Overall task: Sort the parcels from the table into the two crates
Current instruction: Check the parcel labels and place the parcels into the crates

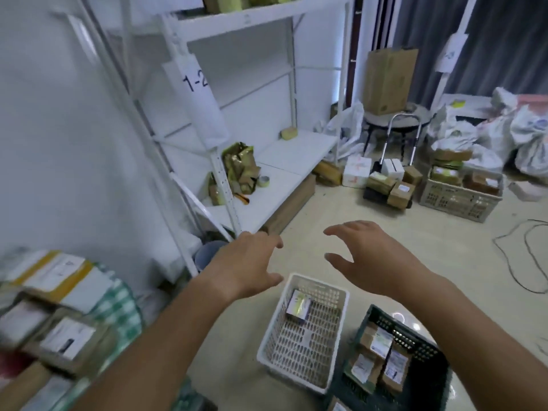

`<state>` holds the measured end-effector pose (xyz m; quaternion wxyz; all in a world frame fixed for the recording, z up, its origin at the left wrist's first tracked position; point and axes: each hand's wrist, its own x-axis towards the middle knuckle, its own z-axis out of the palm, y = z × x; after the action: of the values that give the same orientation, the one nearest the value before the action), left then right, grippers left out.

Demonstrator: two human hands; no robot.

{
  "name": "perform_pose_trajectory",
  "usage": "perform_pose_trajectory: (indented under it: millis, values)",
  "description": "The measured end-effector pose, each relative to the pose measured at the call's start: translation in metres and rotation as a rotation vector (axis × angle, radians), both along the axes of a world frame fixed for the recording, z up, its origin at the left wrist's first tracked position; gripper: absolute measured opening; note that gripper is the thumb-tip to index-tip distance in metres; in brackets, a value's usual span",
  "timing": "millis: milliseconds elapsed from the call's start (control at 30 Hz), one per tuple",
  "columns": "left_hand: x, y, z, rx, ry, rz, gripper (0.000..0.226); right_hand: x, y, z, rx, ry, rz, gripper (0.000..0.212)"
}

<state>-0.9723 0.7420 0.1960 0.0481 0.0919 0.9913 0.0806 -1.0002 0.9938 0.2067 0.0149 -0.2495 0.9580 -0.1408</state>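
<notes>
- Your left hand (pixel 249 262) reaches forward with its forearm stretched out, fingers spread and loosely bent, holding nothing.
- Your right hand (pixel 373 256) hangs just beside it, palm down, fingers splayed and slightly curved, also empty.
- Both hands hover above the white crate (pixel 305 336) on the floor, which holds one small parcel (pixel 298 305).
- The dark green crate (pixel 415 336) stands touching it on the right, with several parcels inside.
- More parcels (pixel 59 307) lie on the table (pixel 118 307) at your left.
</notes>
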Motion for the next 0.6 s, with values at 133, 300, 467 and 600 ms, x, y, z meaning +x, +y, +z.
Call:
perform_pose_trajectory:
  millis: [133,300,467,600]
  values:
    - [0.061,-0.025,0.032,-0.024,0.025,0.158,0.057,0.017,-0.035,0.036,0.008,0.071,0.144,0.052]
    - [0.151,-0.083,0.070,-0.053,0.043,0.412,0.053,0.044,-0.108,0.077,-0.066,0.109,0.357,0.051]
    - [0.242,-0.142,0.084,-0.081,0.050,0.637,0.059,0.085,-0.193,0.093,-0.119,0.132,0.555,0.044]
    - [0.314,-0.182,0.078,-0.068,0.045,0.794,0.059,0.128,-0.258,0.089,-0.097,0.116,0.727,0.053]
